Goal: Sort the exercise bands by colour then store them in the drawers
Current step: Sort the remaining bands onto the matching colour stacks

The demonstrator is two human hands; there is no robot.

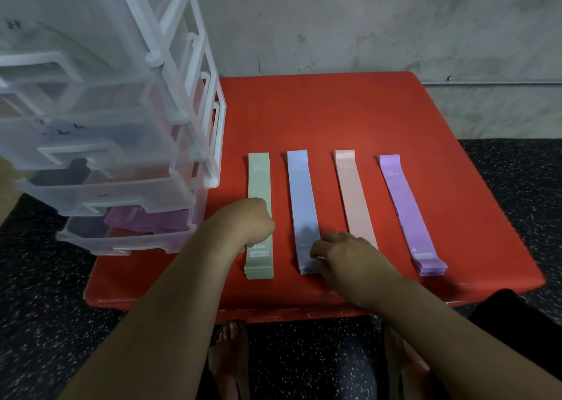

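Four flat stacks of exercise bands lie side by side on the red mat point(349, 116): green point(259, 183), blue point(302, 192), pink point(352, 195) and purple point(404, 205). My left hand point(246, 223) rests over the lower half of the green stack with its fingers curled under; what they hold is hidden. My right hand point(343, 253) lies at the near end of the blue stack, fingertips pinching its edge, and covers the pink stack's near end. The clear plastic drawer unit point(100, 144) stands at the left; its bottom drawer point(127, 238) is open with purple bands inside.
A grey concrete wall rises behind the mat. Dark speckled floor surrounds the mat. My bare feet point(228, 357) in sandals show below the mat's front edge. The upper drawers are pulled out in steps toward me.
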